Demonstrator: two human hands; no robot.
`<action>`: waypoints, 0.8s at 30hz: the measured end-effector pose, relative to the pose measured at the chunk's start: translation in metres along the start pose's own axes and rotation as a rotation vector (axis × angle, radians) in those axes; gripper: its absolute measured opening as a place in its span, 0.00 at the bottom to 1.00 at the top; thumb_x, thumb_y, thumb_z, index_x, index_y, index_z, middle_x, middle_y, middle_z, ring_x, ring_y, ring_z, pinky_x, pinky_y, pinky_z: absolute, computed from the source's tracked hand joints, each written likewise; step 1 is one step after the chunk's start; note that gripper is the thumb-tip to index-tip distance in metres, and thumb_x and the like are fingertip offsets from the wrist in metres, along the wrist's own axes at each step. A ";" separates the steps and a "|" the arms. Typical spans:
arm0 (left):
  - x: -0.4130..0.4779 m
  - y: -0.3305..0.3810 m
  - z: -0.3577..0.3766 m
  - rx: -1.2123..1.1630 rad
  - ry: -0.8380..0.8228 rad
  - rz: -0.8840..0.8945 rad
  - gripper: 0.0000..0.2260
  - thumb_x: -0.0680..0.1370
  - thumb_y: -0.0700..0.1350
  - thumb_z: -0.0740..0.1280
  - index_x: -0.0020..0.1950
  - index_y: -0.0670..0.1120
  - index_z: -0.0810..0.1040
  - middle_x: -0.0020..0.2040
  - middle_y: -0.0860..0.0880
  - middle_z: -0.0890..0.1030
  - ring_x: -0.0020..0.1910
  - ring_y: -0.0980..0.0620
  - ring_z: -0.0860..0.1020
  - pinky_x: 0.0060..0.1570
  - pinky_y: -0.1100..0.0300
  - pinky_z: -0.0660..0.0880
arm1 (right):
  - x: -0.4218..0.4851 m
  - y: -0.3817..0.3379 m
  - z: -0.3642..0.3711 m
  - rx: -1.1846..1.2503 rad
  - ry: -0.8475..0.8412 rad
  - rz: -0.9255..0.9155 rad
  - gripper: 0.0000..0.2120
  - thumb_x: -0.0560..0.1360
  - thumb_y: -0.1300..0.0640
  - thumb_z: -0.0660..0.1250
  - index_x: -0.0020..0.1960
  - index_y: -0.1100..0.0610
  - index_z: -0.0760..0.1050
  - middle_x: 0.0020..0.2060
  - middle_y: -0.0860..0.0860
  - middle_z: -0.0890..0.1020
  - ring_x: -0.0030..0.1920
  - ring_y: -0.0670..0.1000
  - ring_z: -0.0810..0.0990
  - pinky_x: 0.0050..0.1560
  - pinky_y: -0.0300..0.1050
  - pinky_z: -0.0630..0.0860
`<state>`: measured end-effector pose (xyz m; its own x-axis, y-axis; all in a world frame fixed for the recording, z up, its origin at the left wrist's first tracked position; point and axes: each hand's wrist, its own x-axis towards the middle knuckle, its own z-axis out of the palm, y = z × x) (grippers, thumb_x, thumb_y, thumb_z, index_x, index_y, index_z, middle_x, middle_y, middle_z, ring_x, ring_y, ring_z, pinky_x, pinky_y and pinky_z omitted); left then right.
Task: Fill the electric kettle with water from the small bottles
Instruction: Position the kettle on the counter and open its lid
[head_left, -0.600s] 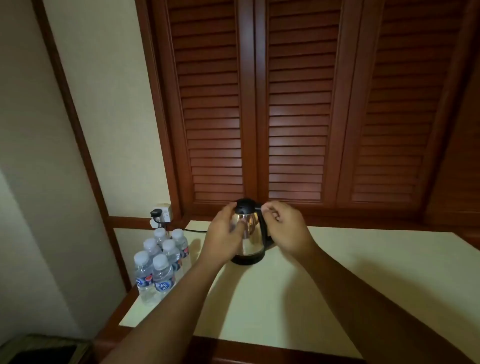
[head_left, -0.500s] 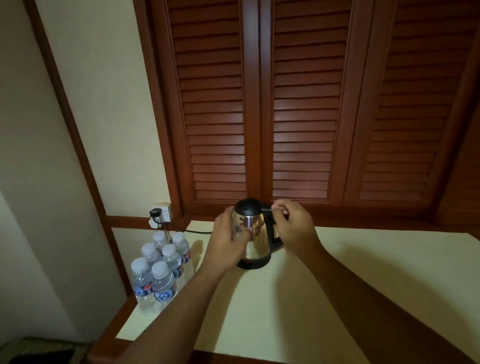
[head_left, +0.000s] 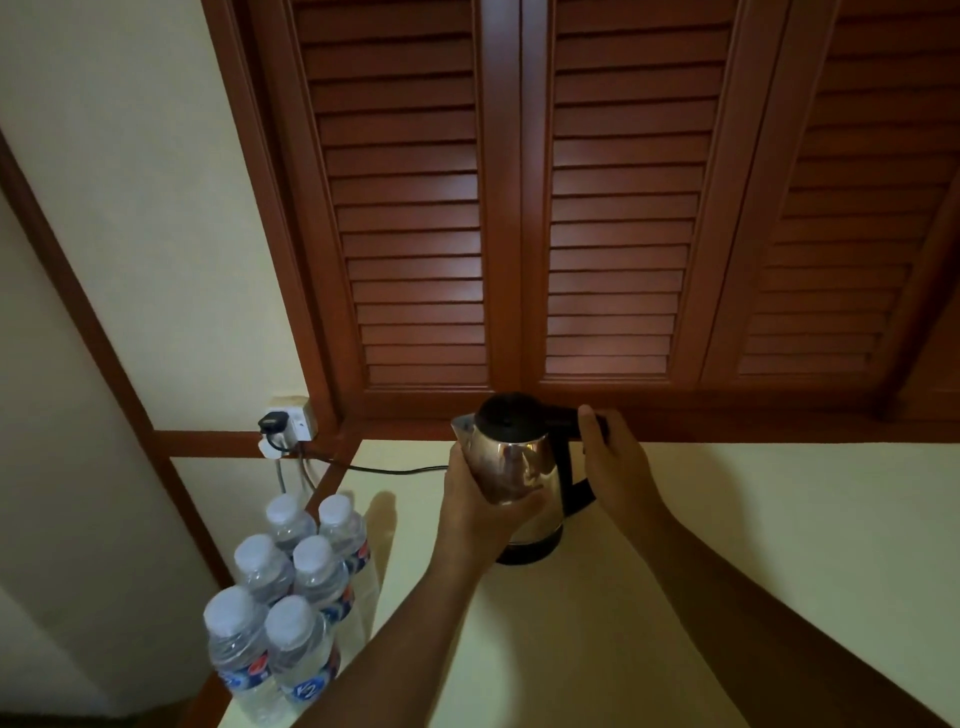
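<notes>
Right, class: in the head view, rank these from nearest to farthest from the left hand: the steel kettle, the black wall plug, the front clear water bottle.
1. Steel kettle: held by the left hand.
2. Black wall plug: back left, on the wall.
3. Front clear water bottle: near left table corner.

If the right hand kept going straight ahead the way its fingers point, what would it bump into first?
The right hand is already shut on the kettle's black handle, so that is met at once. Past it, the fingers point toward the wooden louvred shutters behind the table; how far back these stand is unclear.
</notes>
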<state>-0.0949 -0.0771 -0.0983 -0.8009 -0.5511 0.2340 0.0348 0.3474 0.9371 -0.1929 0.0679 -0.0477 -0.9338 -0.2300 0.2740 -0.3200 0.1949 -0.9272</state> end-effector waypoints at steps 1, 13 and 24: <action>-0.001 -0.001 0.001 -0.008 0.010 0.005 0.40 0.62 0.49 0.86 0.69 0.58 0.70 0.62 0.58 0.82 0.61 0.60 0.81 0.55 0.62 0.82 | 0.001 0.001 0.000 0.005 0.004 0.004 0.13 0.83 0.43 0.58 0.54 0.51 0.75 0.44 0.48 0.79 0.43 0.44 0.79 0.37 0.38 0.69; -0.024 0.044 -0.010 -0.007 0.083 0.103 0.39 0.62 0.51 0.86 0.67 0.61 0.70 0.60 0.61 0.80 0.59 0.65 0.78 0.50 0.73 0.77 | -0.018 -0.029 -0.022 0.192 0.047 -0.043 0.15 0.84 0.47 0.58 0.48 0.56 0.75 0.35 0.48 0.75 0.30 0.37 0.73 0.32 0.26 0.69; -0.128 0.059 -0.005 -0.024 0.074 0.005 0.47 0.58 0.58 0.86 0.71 0.62 0.66 0.64 0.61 0.78 0.64 0.60 0.77 0.57 0.65 0.77 | -0.099 -0.027 -0.068 0.087 -0.020 -0.032 0.12 0.84 0.45 0.58 0.48 0.50 0.74 0.34 0.50 0.76 0.30 0.38 0.74 0.31 0.30 0.70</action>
<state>0.0124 0.0100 -0.0721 -0.7546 -0.6042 0.2560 0.0533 0.3324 0.9416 -0.1023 0.1508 -0.0327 -0.9196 -0.2539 0.2999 -0.3340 0.1032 -0.9369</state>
